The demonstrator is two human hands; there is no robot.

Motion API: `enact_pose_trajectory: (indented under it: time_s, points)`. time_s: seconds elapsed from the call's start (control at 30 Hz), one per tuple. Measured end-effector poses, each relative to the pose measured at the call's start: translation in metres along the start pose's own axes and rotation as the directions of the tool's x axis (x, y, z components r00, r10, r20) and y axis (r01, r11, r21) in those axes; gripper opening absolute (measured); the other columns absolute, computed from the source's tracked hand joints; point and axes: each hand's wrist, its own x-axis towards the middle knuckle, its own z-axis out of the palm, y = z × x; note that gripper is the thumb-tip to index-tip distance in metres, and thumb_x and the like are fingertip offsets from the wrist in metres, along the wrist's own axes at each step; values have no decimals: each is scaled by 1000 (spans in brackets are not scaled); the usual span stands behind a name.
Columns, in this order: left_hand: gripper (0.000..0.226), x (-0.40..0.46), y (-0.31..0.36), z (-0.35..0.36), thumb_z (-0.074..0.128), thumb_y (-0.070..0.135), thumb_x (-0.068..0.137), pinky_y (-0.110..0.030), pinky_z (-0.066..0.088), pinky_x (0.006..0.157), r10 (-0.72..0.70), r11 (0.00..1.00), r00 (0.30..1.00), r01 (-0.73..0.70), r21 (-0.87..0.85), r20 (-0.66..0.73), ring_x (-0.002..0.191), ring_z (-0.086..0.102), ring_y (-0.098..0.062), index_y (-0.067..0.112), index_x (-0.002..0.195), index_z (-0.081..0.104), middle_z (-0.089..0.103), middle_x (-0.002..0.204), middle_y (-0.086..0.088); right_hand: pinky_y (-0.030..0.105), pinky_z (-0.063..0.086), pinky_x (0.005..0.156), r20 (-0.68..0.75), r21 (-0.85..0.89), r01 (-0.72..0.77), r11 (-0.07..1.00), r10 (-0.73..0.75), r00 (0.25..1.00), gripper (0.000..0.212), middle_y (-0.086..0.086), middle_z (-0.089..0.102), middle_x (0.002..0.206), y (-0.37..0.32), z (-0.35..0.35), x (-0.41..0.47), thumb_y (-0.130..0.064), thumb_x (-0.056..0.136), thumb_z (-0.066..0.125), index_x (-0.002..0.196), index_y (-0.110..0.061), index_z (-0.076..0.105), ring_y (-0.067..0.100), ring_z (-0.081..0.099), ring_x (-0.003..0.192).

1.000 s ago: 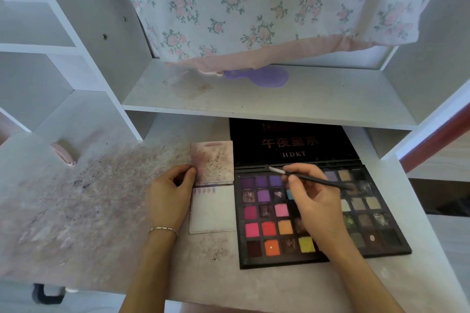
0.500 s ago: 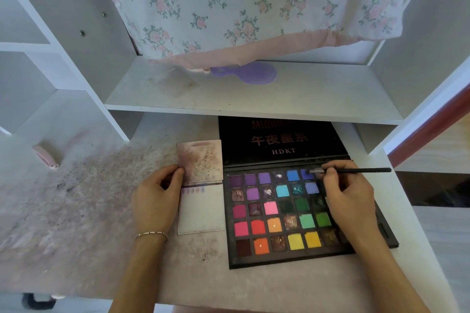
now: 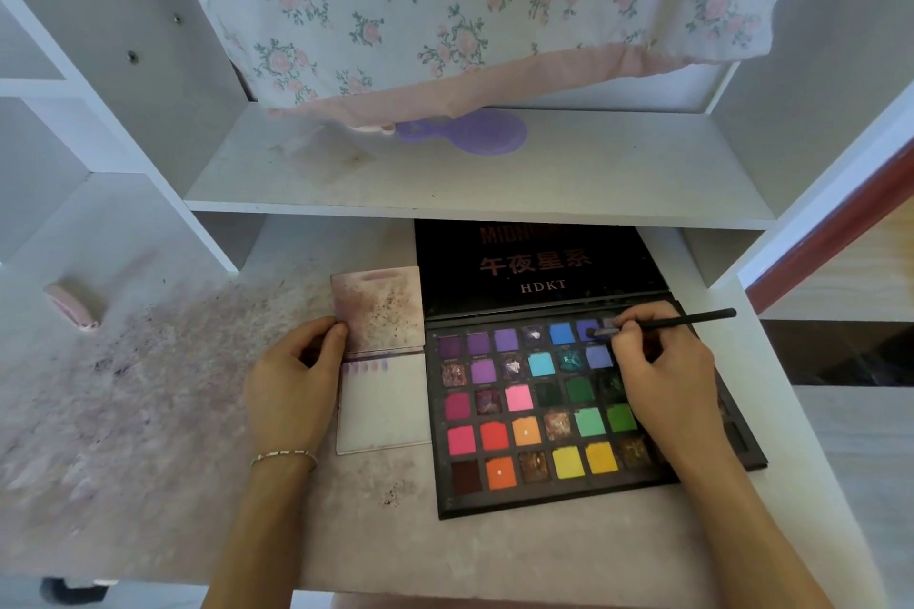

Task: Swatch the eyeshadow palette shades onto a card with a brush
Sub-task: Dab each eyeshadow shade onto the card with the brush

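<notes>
An open black eyeshadow palette (image 3: pixel 544 492) with several bright pans lies on the desk, its lid leaning back under the shelf. My right hand (image 3: pixel 662 376) pinches a thin black brush (image 3: pixel 692 319), whose tip sits on a blue-violet pan in the top row. Left of the palette lies a white card (image 3: pixel 383 406) with a row of faint purple swatches along its top edge. A stained second card (image 3: pixel 378 307) lies just behind it. My left hand (image 3: pixel 292 386) holds the left edge of the cards with thumb and fingers.
The desk surface (image 3: pixel 148 386) is smeared with pink and purple powder. A white shelf (image 3: pixel 470 193) overhangs the palette lid and carries a purple round mirror (image 3: pixel 475 131). A floral cloth (image 3: pixel 470 5) hangs above. A pink object (image 3: pixel 74 307) lies at far left.
My right hand has carried the brush from the palette's upper left pans to the right, and its tip now rests on the blue-violet pan. My left hand stays on the cards.
</notes>
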Motion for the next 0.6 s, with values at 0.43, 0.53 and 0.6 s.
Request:
enact_pose_trajectory:
  time_s: [0.43, 0.53, 0.6]
  points:
    - [15, 0, -2, 0, 62, 17, 84, -11, 34, 65, 18, 1000, 1000, -18, -16, 7, 72, 52, -5, 11, 94, 71, 60, 82, 10, 29, 49, 56, 6, 10, -30, 1000, 30, 1000, 28, -4, 58, 70, -2, 0, 0, -8, 88, 48, 74, -32, 45, 11, 56, 65]
    - [15, 0, -3, 0, 62, 17, 84, -11, 34, 65, 13, 1000, 1000, -12, -20, 10, 75, 54, -7, 11, 94, 71, 60, 83, 9, 27, 48, 55, -11, 6, -46, 999, 46, 999, 28, -4, 58, 69, -2, 0, 0, -9, 88, 48, 73, -32, 45, 11, 57, 66]
    - [15, 0, -3, 0, 62, 18, 84, -12, 34, 65, 12, 1000, 1000, -12, -16, 14, 76, 55, -9, 11, 94, 71, 60, 83, 9, 21, 47, 54, -28, 11, -49, 999, 49, 998, 28, -5, 58, 70, -2, 0, 0, -9, 88, 48, 73, -33, 45, 9, 58, 67]
